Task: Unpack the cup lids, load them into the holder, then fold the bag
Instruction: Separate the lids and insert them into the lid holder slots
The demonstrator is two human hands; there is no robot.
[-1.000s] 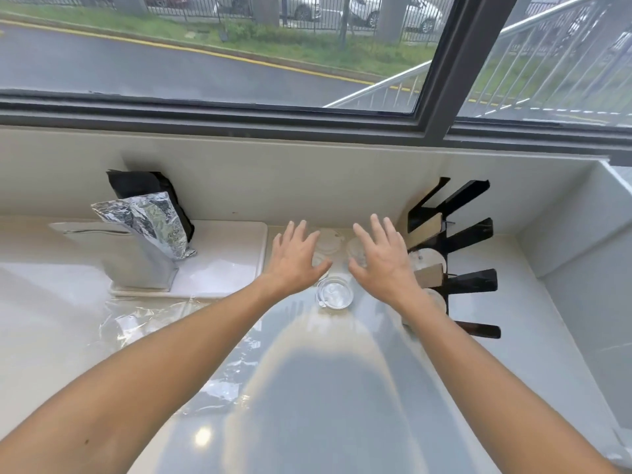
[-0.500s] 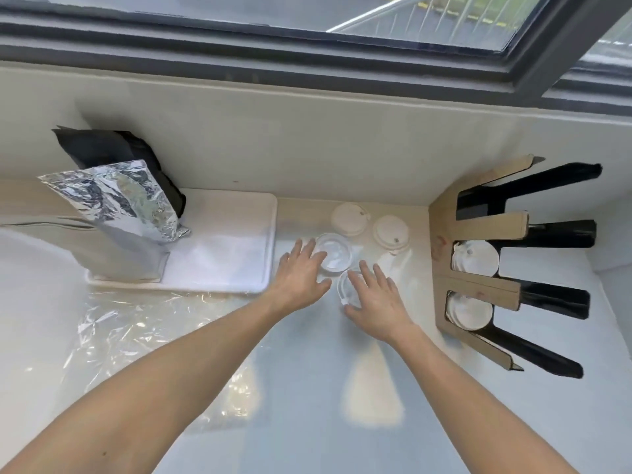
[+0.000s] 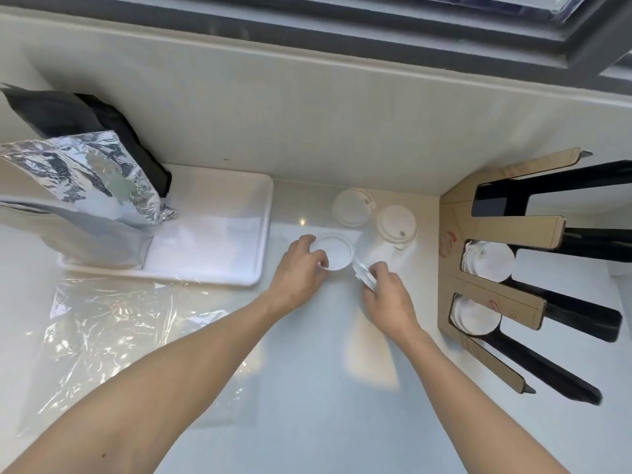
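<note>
Since 0.5 s ago, clear lids are being pinched: left hand on one lid, right hand on another lid, tilted; slipping is being risked.

Glossy white counter — dark-framed window

Your left hand curls its fingers round a clear lid; just right of it, your right hand pinches another lid tilted on edge. Both forearms reach forward.

No legible text (red marks unreadable)
</note>
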